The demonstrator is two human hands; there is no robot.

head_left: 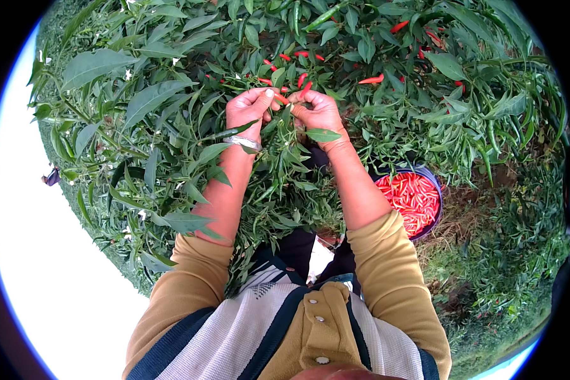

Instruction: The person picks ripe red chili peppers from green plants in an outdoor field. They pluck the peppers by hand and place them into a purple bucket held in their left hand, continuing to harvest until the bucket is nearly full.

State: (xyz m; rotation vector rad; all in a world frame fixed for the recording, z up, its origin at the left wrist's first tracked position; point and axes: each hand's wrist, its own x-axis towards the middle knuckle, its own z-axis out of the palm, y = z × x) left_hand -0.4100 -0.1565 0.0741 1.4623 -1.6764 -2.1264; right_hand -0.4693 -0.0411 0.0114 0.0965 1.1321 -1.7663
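Both my hands are in among the leaves of a chilli pepper plant, close together at the upper middle. My left hand (252, 105), with a silver bangle at the wrist, pinches a red chilli (281, 99) between thumb and forefinger. Just to its right is my right hand (317, 110), its thumb and fingers closed at a red chilli (306, 89) that sticks up from them. More red chillies (302, 79) hang just beyond the fingers. A long dark green chilli (230, 131) lies across above the bangle. Leaves partly cover both hands.
A round purple-rimmed bucket (438, 209) full of red chillies stands on the ground right of my right forearm. Dense chilli plants with green chillies (325, 18) and more red ones (371, 80) surround me. Dry grass (460, 213) covers the ground beside the bucket. A distant figure (51, 176) shows far left.
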